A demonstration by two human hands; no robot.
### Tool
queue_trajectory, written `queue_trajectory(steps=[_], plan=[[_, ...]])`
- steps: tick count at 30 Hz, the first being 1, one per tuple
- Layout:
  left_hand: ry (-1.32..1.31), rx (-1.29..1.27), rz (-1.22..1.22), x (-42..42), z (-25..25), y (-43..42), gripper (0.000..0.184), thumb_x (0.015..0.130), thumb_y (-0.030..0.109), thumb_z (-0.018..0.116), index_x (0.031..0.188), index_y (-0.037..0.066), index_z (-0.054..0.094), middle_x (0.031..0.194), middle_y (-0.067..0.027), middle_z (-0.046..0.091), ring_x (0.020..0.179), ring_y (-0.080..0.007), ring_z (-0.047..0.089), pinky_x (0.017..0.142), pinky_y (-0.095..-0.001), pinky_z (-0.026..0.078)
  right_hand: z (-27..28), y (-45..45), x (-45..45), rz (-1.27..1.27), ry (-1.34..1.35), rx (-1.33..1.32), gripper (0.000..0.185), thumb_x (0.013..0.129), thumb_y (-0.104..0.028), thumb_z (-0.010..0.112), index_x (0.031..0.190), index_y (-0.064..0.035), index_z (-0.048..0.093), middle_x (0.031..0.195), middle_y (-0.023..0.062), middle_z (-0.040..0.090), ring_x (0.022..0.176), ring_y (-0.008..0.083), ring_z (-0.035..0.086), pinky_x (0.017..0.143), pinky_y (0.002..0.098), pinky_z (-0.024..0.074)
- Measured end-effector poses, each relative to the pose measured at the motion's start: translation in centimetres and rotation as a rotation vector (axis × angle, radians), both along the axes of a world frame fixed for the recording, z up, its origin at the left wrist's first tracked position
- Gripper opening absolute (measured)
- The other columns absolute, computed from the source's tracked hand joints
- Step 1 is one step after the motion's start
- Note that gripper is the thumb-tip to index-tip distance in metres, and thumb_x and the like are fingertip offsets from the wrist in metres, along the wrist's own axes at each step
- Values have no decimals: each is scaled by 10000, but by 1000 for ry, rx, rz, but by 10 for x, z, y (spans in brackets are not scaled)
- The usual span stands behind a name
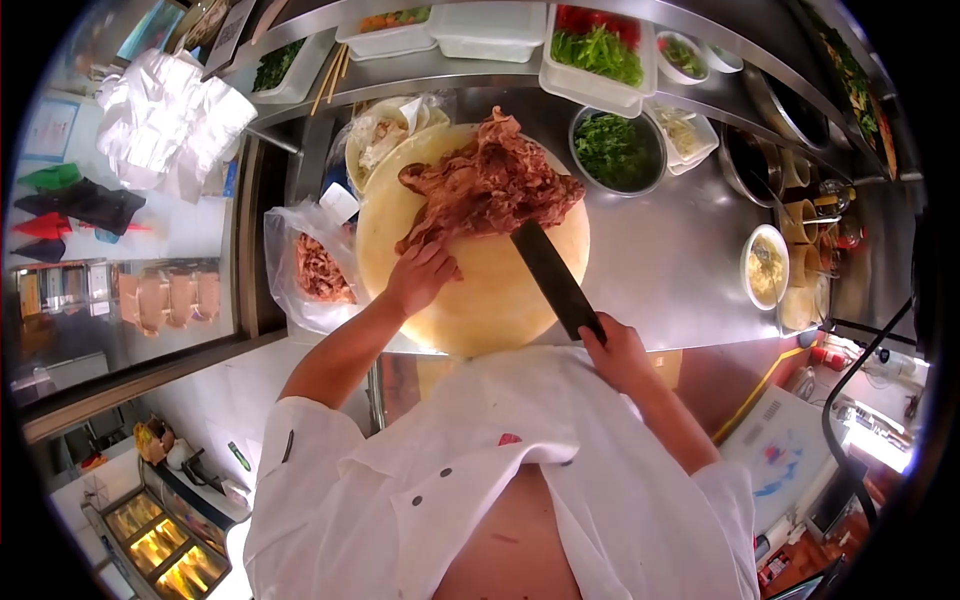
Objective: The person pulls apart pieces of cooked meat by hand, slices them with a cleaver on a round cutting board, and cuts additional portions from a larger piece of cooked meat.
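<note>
A large heap of cooked, reddish-brown meat lies on the far half of a round, pale chopping board. At the heap's lower left edge, my left hand has its fingers curled onto the meat, and the fingertips are partly hidden. My right hand is wrapped round the handle of a dark-bladed cleaver. The blade slants up and left over the board, its tip beside the right part of the heap. Left of the board, a clear plastic bag holds chopped meat.
A steel bowl of chopped greens stands right of the board on the steel counter. Farther right is a white bowl of pale yellow food. A shelf above carries a tub of greens and red pieces. Bowls stand behind the board's left side.
</note>
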State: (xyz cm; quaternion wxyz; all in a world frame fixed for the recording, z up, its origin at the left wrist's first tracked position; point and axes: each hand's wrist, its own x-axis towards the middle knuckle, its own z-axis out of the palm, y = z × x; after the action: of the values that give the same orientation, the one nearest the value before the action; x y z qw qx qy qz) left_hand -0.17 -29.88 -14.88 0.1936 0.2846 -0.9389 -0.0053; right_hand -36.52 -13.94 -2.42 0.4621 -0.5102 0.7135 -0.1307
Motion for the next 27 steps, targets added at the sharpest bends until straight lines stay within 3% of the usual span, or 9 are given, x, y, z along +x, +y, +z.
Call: queue_trajectory(steps=[5, 9, 14, 27], plan=[[152, -13, 186, -6, 0, 13, 143, 817, 148, 748, 951, 104, 722, 985, -37, 696, 984, -236, 657, 850, -367, 555, 6, -18, 6, 55, -17, -15, 280, 1060, -272, 650, 1153, -10, 684, 801, 205, 699, 702, 353, 662, 682, 427, 526], [332, 68, 405, -12, -16, 34, 150, 812, 84, 736, 961, 100, 731, 935, -38, 703, 930, -243, 673, 776, -365, 582, 6, -31, 14, 158, 9, -94, 253, 1059, -270, 628, 1116, -26, 664, 828, 219, 713, 765, 439, 679, 694, 496, 528], [340, 80, 465, -6, -28, 49, 197, 817, 53, 719, 1009, 96, 734, 1014, -55, 714, 966, -269, 679, 778, -381, 606, 0, -56, 27, 386, 94, -215, 254, 1074, -285, 598, 1066, -36, 643, 809, 219, 697, 770, 449, 674, 690, 535, 523], [410, 150, 484, -1, -37, 56, 332, 808, 10, 736, 1134, 74, 742, 1087, -71, 707, 1041, -303, 668, 836, -399, 608, 11, -115, 64, 765, 341, -256, 261, 1090, -293, 527, 1192, -83, 645, 891, 165, 736, 846, 392, 724, 748, 523, 578]])
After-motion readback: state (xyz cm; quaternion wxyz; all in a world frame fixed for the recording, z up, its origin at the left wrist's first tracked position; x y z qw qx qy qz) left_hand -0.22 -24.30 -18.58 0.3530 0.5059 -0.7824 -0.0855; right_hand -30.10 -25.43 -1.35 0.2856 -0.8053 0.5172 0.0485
